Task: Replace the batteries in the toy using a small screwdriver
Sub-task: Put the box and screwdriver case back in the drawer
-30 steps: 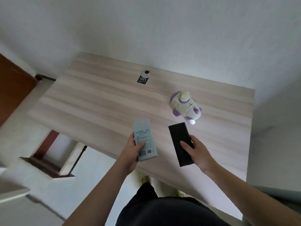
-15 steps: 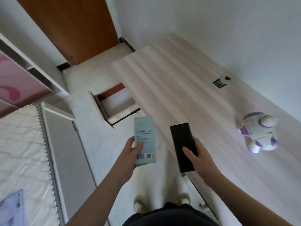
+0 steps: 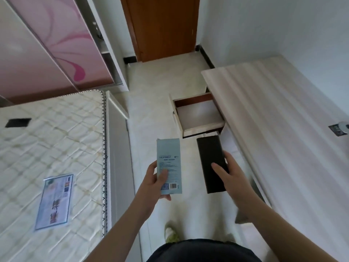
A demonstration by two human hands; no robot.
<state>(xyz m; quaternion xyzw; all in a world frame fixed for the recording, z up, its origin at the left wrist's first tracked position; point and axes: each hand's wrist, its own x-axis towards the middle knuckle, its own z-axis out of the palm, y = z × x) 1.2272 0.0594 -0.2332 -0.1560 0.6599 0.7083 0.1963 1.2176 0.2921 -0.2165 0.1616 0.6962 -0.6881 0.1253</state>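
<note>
My left hand (image 3: pixel 154 181) holds a flat light-blue box (image 3: pixel 169 163) with small print and a barcode, upright over the floor. My right hand (image 3: pixel 231 174) grips a flat black rectangular case (image 3: pixel 210 160) beside it, thumb across its face. Both are held left of the wooden table (image 3: pixel 283 129). An open, empty drawer (image 3: pixel 198 114) juts from the table's near side just beyond the black case. The toy is out of view. A small black-and-white item (image 3: pixel 340 128) lies at the table's right edge of view.
A bare mattress (image 3: pixel 51 148) with a printed sheet (image 3: pixel 54 201) and a dark patch (image 3: pixel 18 122) fills the left. A pink sliding wardrobe (image 3: pixel 47 44) and a brown door (image 3: pixel 160 27) stand behind. Pale floor tiles (image 3: pixel 151 91) run between bed and table.
The view has swung left, away from the table; the purple-and-white toy has left the frame. Both hands keep their hold on the blue box and the black case.
</note>
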